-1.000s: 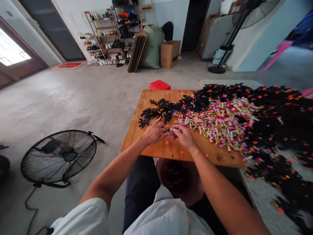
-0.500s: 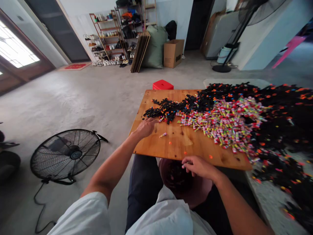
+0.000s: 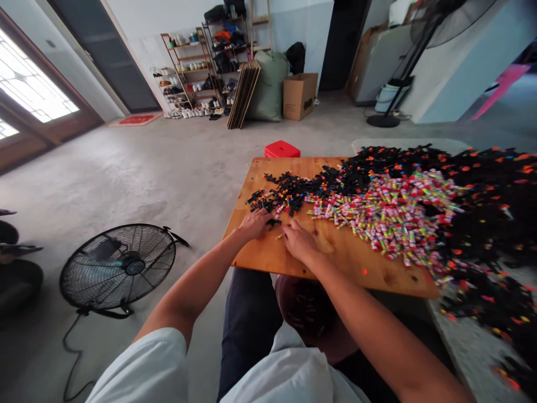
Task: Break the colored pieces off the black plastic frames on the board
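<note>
the person sits at a low wooden table [image 3: 335, 257] and both hands are down on it, close together near the front left corner; the left hand [image 3: 254, 223] lies on the wood with its fingers curled over a small black piece [image 3: 273, 222] at the edge of the black pile [image 3: 289, 193]; it looks like the fingers pinch that piece, but i cannot tell for sure how tight they are; the right hand [image 3: 298, 242] is just beside it, palm down, fingers half bent, reaching at a tiny colourful tube [image 3: 279, 236] that lies loose on the wood between the two hands; i cannot tell if the fingers have it yet or only touch it; i think the step in hand is picking up one black piece and one little tube so they can go together; the next move, i guess, calls for a careful pinch with the fingertips, because both bits are very small, and then lining them up end to end; the big heap of colourful tubes [image 3: 390, 215] lies in the middle of the table, well to the right of the hands, and more black pieces spill past it; a dark bowl [image 3: 306, 313] sits in the person's lap, under the table edge; a round floor fan [image 3: 119, 266] stands on the floor to the left, and a red stool [image 3: 282, 149] is behind the table.
</note>
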`<control>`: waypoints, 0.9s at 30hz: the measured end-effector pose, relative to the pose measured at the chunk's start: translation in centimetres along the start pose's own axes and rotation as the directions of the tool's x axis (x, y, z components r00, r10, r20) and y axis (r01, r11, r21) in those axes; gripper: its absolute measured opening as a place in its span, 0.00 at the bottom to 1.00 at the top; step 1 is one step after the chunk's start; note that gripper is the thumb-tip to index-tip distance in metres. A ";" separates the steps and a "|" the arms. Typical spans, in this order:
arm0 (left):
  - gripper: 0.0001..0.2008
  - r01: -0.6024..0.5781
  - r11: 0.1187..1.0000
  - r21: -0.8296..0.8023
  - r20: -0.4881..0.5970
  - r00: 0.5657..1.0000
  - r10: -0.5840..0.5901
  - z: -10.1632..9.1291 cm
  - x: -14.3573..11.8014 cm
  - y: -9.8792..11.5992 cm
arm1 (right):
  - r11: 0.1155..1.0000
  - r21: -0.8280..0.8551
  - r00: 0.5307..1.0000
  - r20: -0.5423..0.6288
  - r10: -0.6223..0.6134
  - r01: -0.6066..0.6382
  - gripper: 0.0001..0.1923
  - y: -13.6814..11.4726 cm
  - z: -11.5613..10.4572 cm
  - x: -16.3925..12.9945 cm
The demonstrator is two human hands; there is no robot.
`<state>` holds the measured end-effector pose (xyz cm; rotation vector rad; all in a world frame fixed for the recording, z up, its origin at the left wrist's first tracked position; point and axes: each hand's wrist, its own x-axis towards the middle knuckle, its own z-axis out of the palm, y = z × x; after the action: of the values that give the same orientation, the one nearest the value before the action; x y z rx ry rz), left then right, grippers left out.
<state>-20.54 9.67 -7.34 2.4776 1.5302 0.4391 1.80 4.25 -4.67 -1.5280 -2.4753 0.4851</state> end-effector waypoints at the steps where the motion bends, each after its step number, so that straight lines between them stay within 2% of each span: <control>1: 0.16 -0.003 0.999 0.033 0.017 1.000 0.002 0.0 0.1 0.2 | 0.999 -0.035 1.000 0.017 -0.002 0.002 0.16 -0.3 0.3 0.4; 4: 0.15 -0.030 0.996 0.089 0.032 0.999 0.027 -0.1 0.4 0.7 | 0.999 -0.039 1.000 0.009 -0.001 0.002 0.13 0.1 1.3 0.4; 7: 0.12 -0.050 0.997 0.052 0.003 0.999 0.050 -0.4 0.4 1.4 | 0.978 0.189 0.989 -0.095 0.110 -0.090 0.10 1.6 2.4 -0.4; 9: 0.11 -0.031 0.997 -0.070 -0.047 0.998 0.028 -0.4 0.2 2.4 | 0.860 0.483 0.950 -0.155 0.270 -0.165 0.08 2.6 2.6 -1.1; 11: 0.11 0.007 0.962 -0.275 -0.075 0.997 -0.029 -0.3 -0.1 3.8 | 0.608 0.776 0.894 -0.140 0.425 -0.168 0.08 3.3 2.3 -1.7; 13: 0.13 0.058 0.839 -0.540 -0.027 0.996 -0.086 -0.3 -0.5 5.4 | 0.296 0.950 0.867 -0.061 0.495 -0.103 0.10 3.6 1.3 -2.3; 15: 0.16 0.129 0.611 -0.781 0.089 0.991 -0.095 -0.4 -0.9 7.1 | 0.047 0.998 0.878 0.007 0.479 -0.034 0.12 3.5 0.0 -2.8; 16: 0.18 0.173 0.479 -0.861 0.153 0.985 -0.081 -0.5 -1.1 7.9 | -0.028 0.999 0.891 0.025 0.454 -0.014 0.13 3.4 -0.6 -3.1; 18: 0.23 0.264 0.258 -0.929 0.264 0.964 -0.035 -0.8 -1.2 9.2 | -0.086 0.996 0.916 0.034 0.401 0.001 0.13 2.9 -1.8 -3.5; 20: 0.24 0.331 0.153 -0.931 0.336 0.942 0.010 -1.3 -1.3 10.1 | -0.088 0.996 0.930 0.027 0.367 0.006 0.13 2.4 -2.6 -3.9; 21: 0.22 0.343 0.143 -0.929 0.350 0.937 0.026 -1.5 -1.3 10.4 | -0.083 0.997 0.932 0.021 0.363 0.010 0.13 2.2 -2.9 -4.0; 23: 0.17 0.322 0.195 -0.927 0.336 0.941 0.046 -1.9 -1.3 10.9 | -0.058 0.998 0.925 0.003 0.379 0.020 0.13 1.8 -3.2 -4.3; 25: 0.15 0.243 0.331 -0.912 0.276 0.960 0.055 -2.2 -1.3 11.3 | -0.014 0.999 0.913 -0.023 0.408 0.032 0.13 1.6 -3.4 -4.5; 27: 0.20 0.129 0.512 -0.849 0.189 0.980 0.066 -2.3 -1.4 11.6 | 0.025 0.999 0.905 -0.051 0.423 0.045 0.13 1.5 -3.4 -4.8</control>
<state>-12.25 3.24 -1.67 1.6083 0.8966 0.7064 6.32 1.22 -2.05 -1.0320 -0.9081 1.4529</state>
